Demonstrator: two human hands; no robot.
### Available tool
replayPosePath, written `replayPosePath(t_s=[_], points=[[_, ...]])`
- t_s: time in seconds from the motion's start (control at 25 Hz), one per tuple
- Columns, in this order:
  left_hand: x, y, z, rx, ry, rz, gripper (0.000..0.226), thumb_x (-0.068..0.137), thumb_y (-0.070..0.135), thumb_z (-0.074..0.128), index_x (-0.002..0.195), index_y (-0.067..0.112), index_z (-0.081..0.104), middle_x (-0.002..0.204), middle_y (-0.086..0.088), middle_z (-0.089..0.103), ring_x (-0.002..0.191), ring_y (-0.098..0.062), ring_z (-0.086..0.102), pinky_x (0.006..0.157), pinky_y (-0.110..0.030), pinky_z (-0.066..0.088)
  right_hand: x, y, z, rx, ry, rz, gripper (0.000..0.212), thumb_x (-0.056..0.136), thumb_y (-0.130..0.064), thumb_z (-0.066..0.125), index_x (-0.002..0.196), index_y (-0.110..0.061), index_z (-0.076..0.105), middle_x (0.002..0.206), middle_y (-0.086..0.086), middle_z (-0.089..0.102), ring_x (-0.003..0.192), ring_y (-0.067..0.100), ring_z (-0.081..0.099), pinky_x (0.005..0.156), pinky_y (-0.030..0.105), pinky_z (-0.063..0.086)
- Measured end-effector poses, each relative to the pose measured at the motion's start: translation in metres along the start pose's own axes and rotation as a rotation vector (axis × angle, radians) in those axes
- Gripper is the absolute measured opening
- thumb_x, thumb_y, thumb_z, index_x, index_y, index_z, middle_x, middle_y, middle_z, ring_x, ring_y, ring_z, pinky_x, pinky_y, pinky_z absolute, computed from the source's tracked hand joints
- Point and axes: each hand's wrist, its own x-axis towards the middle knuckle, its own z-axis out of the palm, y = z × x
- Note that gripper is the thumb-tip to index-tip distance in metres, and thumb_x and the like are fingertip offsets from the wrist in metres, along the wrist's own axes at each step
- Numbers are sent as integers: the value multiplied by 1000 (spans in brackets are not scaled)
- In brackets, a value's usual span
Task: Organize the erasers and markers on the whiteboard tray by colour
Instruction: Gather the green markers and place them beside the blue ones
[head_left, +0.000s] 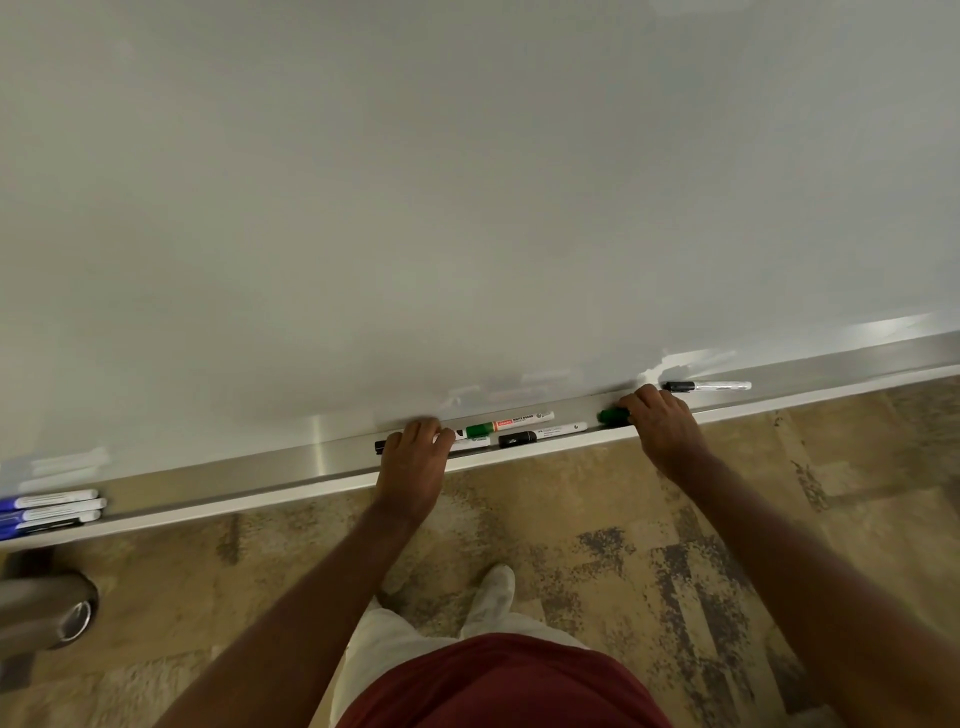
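Observation:
A long metal whiteboard tray runs under the whiteboard. My left hand grips a black-capped marker lying in the tray. Just right of it lie a green-capped marker and another black-capped marker. My right hand holds a green-capped marker, most of which is hidden under the fingers. A thin black-capped marker lies alone further right. At the far left end several blue-capped markers lie side by side. No eraser is in sight.
Below the tray is mottled beige and grey carpet, with my white-socked foot on it. A grey metal cylinder juts in at the lower left. The tray between the blue markers and my left hand holds nothing.

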Motion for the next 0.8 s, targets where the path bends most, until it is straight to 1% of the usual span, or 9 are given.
replayPosePath(t_s=[0.12, 0.24, 0.32, 0.36, 0.44, 0.52, 0.56, 0.64, 0.8], points=[[0, -1, 1, 21, -2, -5, 33, 81, 6, 69, 113, 15, 66, 117, -8, 62, 109, -29, 59, 80, -43, 54, -3, -5, 2, -9, 1, -33, 30, 98, -6, 55, 127, -11, 61, 122, 11, 61, 104, 28, 59, 92, 42, 49], [1, -1, 1, 64, -22, -9, 28, 82, 8, 69, 109, 15, 68, 118, -8, 61, 111, -29, 58, 81, -44, 53, -5, -18, 5, -30, 13, -121, 32, 100, -8, 52, 131, -14, 58, 128, 8, 61, 109, 25, 57, 95, 39, 49], [1, -1, 1, 96, -47, -19, 26, 84, 10, 66, 109, 16, 68, 121, -7, 60, 114, -28, 55, 84, -44, 51, -7, -32, 8, -28, 54, -181, 34, 100, -10, 54, 133, -14, 56, 128, 8, 61, 111, 24, 57, 96, 38, 50], [1, 0, 2, 110, -53, -25, 26, 84, 10, 65, 109, 16, 67, 122, -6, 59, 114, -28, 55, 85, -44, 50, -6, -41, 9, -22, 74, -199, 35, 99, -11, 56, 134, -15, 55, 126, 8, 62, 109, 24, 58, 92, 37, 51], [1, 0, 2, 131, -53, -35, 25, 83, 11, 66, 108, 16, 67, 122, -6, 60, 113, -27, 55, 84, -43, 48, -4, -59, 10, -3, 82, -204, 36, 100, -17, 58, 135, -17, 53, 121, 7, 61, 100, 21, 59, 78, 32, 54], [1, 0, 2, 152, -45, -35, 25, 81, 12, 67, 106, 16, 67, 120, -5, 61, 109, -27, 57, 81, -43, 47, 0, -76, 9, 9, 54, -191, 34, 101, -30, 56, 133, -20, 51, 117, 3, 60, 90, 16, 61, 66, 29, 56], [2, 0, 2, 159, -38, -31, 24, 81, 14, 67, 106, 16, 67, 119, -5, 62, 108, -26, 57, 81, -42, 47, 3, -83, 9, 4, 36, -186, 33, 101, -36, 55, 131, -22, 52, 115, 1, 59, 87, 15, 62, 62, 30, 57], [1, -1, 3, 166, -24, -25, 24, 84, 17, 67, 107, 16, 66, 120, -5, 62, 108, -26, 57, 82, -42, 47, 7, -93, 9, -20, 12, -178, 34, 100, -40, 57, 129, -23, 55, 114, -2, 59, 81, 14, 65, 59, 31, 58], [-1, -3, 4, 174, 12, -17, 25, 89, 19, 63, 113, 15, 63, 123, -6, 60, 110, -26, 56, 86, -43, 47, 13, -106, 9, -68, -29, -153, 37, 99, -34, 60, 135, -26, 54, 119, -4, 61, 74, 16, 69, 61, 32, 60]])
